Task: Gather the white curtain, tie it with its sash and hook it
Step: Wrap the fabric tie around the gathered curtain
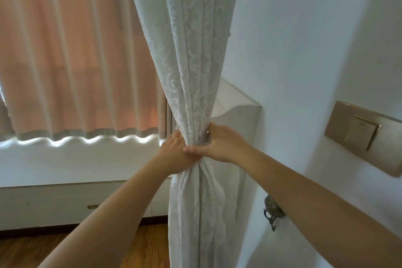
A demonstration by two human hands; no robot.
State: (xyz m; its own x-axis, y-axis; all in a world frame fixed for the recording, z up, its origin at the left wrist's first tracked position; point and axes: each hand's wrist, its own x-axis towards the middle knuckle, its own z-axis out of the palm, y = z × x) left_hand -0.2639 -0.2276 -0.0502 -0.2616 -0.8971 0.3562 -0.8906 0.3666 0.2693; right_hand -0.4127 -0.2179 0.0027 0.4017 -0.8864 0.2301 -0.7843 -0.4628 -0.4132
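Fingers (207, 131) of the right hand (219, 144) are curled around the white curtain (191, 67) from the wall side, thumb laid across the front of the bunch, so that hand is clamped tight on the fabric. The left hand (176, 152) comes in from the other side and wraps the same pinch point. Its fingers go behind the cloth, so only the back of the hand shows, but it's clearly gripping too. The two hands touch each other right at the waist of the bundle.

The curtain itself is gathered into one narrow column there — it fans out wider above the hands, with a lacy leaf pattern, and hangs in loose folds below them down toward the wood floor (143, 246). Can't pick out a sash anywhere; if it's in the grip, it's hidden.

On the white wall (293, 50) just right of the curtain and lower than the hands there's a dark metal hook (272, 213), nothing on it, partly covered by the right forearm. Further right is a gold-coloured switch plate (363, 135). Left of the curtain hangs a peach-coloured drape (71, 54) over the window, light leaking under its hem, and a white cabinet (65, 202) runs along below.
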